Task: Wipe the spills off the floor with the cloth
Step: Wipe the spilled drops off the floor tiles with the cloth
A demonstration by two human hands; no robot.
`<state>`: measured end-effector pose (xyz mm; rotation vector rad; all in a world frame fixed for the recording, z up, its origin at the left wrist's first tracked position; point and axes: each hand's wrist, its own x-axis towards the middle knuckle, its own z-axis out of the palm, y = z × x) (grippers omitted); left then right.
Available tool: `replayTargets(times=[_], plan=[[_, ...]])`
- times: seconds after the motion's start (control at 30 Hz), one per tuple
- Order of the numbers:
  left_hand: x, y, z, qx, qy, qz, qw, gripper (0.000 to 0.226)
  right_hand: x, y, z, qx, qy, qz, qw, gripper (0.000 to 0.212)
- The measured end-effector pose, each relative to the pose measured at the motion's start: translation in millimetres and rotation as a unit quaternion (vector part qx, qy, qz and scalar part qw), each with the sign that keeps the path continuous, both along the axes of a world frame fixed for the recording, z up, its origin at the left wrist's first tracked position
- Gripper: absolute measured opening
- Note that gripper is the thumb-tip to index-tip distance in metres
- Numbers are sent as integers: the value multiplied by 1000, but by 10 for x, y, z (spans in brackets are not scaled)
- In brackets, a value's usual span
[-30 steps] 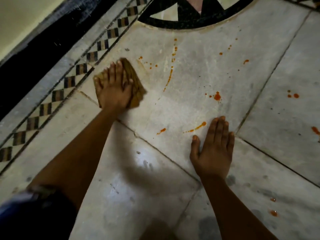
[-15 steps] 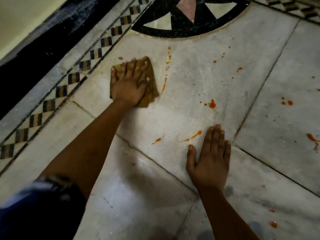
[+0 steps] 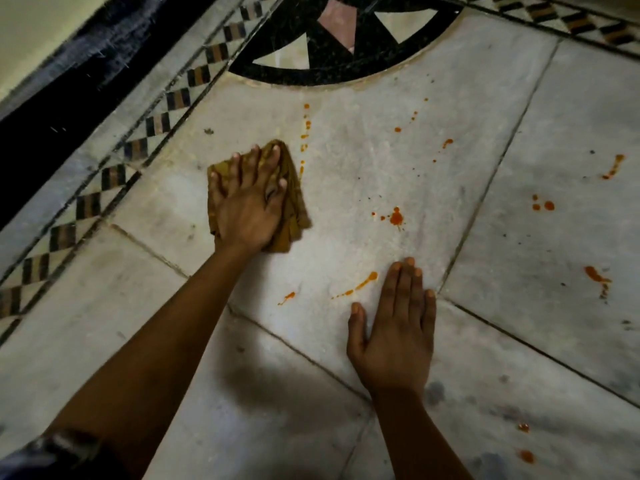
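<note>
My left hand (image 3: 247, 202) presses flat on a folded mustard-yellow cloth (image 3: 294, 206) on the grey marble floor (image 3: 363, 174). Just right of the cloth runs a dotted line of orange drips (image 3: 305, 133). An orange blot (image 3: 396, 216) lies further right, and an orange streak (image 3: 362, 284) sits beside the fingertips of my right hand (image 3: 394, 334). That hand lies flat on the floor, fingers together, holding nothing. A small orange dash (image 3: 287, 297) marks the tile between my arms.
More orange spots lie on the right tiles (image 3: 543, 205) (image 3: 597, 277) and near my right forearm (image 3: 526, 455). A checkered inlay border (image 3: 114, 174) and a black strip (image 3: 52, 109) run along the left. A black circular inlay (image 3: 311, 71) lies ahead.
My left hand has slid the cloth rightwards towards the dotted drip line, and the drips left of that line are gone. My right hand stays planted on the floor.
</note>
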<state>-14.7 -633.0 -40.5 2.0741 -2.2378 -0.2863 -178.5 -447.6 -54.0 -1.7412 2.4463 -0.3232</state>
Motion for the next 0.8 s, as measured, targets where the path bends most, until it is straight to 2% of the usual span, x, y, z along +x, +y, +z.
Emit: replayTargets(times=[0.13,0.23,0.3,0.4,0.47,0.5,0.57,0.67,0.8], plan=[[-169,-842,50,3,23,60,998,51,-5,4,1,-4,3,0,1000,71],[-404,-1490,116,54,66,80,993,53,-7,6,-14,-15,1,4,1000,71],[-583,-1540,95,71,47,10,996,57,-16,5,-27,-16,5,4,1000,71],[-478,-1004,42,24,-59,-191,980,63,-13,8,-9,-4,6,6,1000,71],[-204,-486,8,-6,-49,-271,961,64,-11,2,4,2,-1,3,1000,71],[-69,-308,-6,-12,-38,-275,960,61,-12,0,5,6,-3,4,1000,71],[56,-316,-4,-15,-48,-247,968,59,-8,-1,6,8,-4,5,1000,71],[-114,-858,20,-3,-79,-164,983,60,-19,4,15,5,-5,3,1000,71],[-431,-1490,31,33,-39,-89,995,54,-12,0,4,-5,-4,3,1000,71]])
